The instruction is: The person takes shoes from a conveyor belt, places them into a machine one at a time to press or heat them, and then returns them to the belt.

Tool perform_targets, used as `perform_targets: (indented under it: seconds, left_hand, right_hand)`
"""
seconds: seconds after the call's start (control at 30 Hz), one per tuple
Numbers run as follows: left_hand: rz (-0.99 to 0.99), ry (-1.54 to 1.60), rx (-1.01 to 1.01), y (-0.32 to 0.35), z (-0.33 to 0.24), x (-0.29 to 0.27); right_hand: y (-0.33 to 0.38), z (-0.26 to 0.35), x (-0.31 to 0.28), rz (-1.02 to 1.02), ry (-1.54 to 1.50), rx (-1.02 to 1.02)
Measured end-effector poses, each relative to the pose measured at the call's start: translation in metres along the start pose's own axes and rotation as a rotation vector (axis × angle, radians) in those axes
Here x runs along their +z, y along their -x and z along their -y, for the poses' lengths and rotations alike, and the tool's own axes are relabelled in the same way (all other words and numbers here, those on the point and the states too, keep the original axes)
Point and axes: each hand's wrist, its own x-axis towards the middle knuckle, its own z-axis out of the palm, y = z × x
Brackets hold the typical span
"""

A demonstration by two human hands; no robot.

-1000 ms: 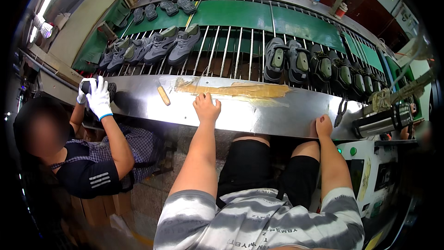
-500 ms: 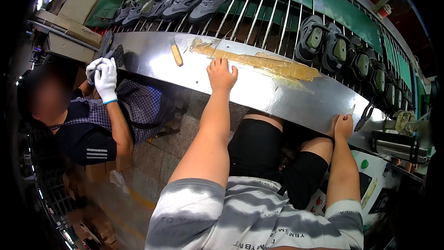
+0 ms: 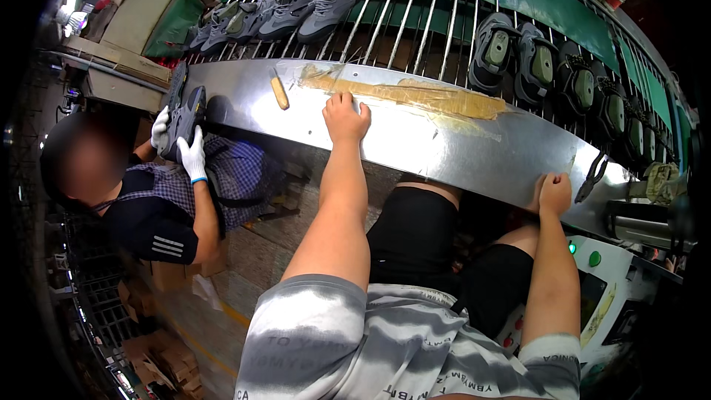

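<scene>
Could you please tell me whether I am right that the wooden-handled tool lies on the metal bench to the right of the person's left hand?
Not quite: the wooden-handled tool does lie on the metal bench, but to the left of the person's left hand, as the head view shows.

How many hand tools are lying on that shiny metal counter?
2 that I can see: a wooden-handled tool left of the left hand, and a black plier-like tool just right of the right hand. Others may be hidden.
</scene>
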Motion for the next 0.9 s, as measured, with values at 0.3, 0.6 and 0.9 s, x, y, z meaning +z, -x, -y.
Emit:
perform_targets:
  seconds: [0.3,0.6,0.9]
  left_hand:
    - [0.058,-0.009,-0.034,0.002,-0.001,-0.005]
    - [0.044,0.006,0.005,0.004,-0.002,-0.01]
    - [0.105,-0.066,0.229,-0.012,0.001,-0.002]
  right_hand:
    - [0.0,-0.006,0.001,-0.024,-0.009,0.007]
    - [0.001,-0.003,-0.005,-0.009,0.008,0.032]
    - [-0.001,-0.004,-0.003,-0.039,-0.007,0.001]
